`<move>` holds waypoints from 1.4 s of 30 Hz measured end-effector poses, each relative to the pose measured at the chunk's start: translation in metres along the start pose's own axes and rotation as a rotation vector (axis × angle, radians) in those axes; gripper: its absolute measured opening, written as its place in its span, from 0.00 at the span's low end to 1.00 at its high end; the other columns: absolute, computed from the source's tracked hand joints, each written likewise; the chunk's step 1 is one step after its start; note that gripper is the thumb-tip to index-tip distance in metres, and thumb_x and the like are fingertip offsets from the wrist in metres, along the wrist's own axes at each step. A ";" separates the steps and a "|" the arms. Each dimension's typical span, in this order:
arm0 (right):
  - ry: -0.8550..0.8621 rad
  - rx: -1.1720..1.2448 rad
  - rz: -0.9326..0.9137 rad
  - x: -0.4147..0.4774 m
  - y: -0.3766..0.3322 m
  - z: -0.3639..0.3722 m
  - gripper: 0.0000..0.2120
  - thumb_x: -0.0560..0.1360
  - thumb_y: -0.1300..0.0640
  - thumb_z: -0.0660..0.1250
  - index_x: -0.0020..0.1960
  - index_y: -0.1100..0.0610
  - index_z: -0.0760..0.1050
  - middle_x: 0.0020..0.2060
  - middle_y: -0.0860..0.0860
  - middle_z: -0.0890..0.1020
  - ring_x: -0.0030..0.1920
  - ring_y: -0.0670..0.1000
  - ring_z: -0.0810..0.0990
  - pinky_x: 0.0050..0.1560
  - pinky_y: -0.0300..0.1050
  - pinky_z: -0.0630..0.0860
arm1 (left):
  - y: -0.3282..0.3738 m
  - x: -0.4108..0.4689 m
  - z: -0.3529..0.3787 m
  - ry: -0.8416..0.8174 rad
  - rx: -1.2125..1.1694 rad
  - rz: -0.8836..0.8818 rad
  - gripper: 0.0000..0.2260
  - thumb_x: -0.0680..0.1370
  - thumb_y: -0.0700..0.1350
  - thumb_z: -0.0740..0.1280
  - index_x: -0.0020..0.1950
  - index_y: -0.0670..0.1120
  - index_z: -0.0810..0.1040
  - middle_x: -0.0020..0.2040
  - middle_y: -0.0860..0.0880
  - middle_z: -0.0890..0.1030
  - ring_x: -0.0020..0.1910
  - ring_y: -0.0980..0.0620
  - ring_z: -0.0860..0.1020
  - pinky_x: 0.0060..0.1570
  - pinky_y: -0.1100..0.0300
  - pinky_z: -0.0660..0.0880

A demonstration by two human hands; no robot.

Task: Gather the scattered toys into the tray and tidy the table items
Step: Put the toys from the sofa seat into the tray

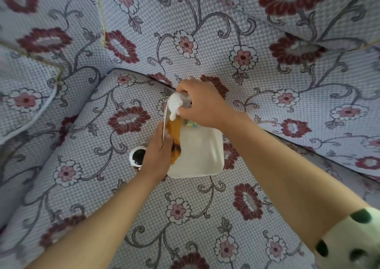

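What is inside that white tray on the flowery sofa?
In the white tray lies an orange-brown soft toy along its left side, with something pale green and yellow at the far end. The right hand, holding a white knitted toy, covers the rest.

Half hidden under the left hand (157, 155): a white round object (137, 156) with a dark centre, kind unclear. Mostly covered by the right hand (202, 104): a white knitted toy (176, 102). Partly masked beside the tray's (202, 155) raised rim: an orange toy (174, 130). Barely glimpsed: something pale green (191, 124), unidentifiable.
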State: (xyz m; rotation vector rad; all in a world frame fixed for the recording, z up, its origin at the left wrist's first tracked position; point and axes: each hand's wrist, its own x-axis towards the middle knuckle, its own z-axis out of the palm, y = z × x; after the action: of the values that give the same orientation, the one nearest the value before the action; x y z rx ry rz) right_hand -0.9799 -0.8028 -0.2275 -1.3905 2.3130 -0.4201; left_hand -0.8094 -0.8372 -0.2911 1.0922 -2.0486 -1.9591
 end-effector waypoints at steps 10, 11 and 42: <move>0.148 0.109 0.078 -0.002 0.018 -0.008 0.21 0.76 0.47 0.65 0.64 0.57 0.73 0.51 0.52 0.77 0.46 0.47 0.72 0.46 0.40 0.67 | -0.008 0.003 -0.011 0.028 -0.030 -0.059 0.20 0.83 0.49 0.52 0.76 0.51 0.61 0.67 0.51 0.74 0.64 0.55 0.72 0.63 0.65 0.69; 0.202 0.107 0.109 -0.005 0.026 -0.011 0.17 0.77 0.48 0.64 0.59 0.58 0.75 0.47 0.52 0.77 0.43 0.47 0.72 0.42 0.40 0.67 | -0.009 0.004 -0.012 0.035 -0.022 -0.058 0.20 0.83 0.49 0.52 0.76 0.51 0.62 0.65 0.52 0.75 0.62 0.56 0.73 0.60 0.70 0.70; 0.053 0.045 0.684 -0.026 0.150 0.128 0.15 0.73 0.62 0.65 0.59 0.64 0.70 0.54 0.62 0.78 0.54 0.62 0.77 0.50 0.50 0.73 | -0.041 0.038 -0.004 0.135 0.036 -0.086 0.12 0.84 0.46 0.52 0.62 0.50 0.71 0.38 0.51 0.76 0.29 0.69 0.73 0.28 0.76 0.69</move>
State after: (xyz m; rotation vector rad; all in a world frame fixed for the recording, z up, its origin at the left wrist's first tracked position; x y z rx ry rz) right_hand -1.0210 -0.7176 -0.4021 -0.5026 2.6103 -0.2885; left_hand -0.8188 -0.8577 -0.3424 1.3021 -2.0057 -1.8363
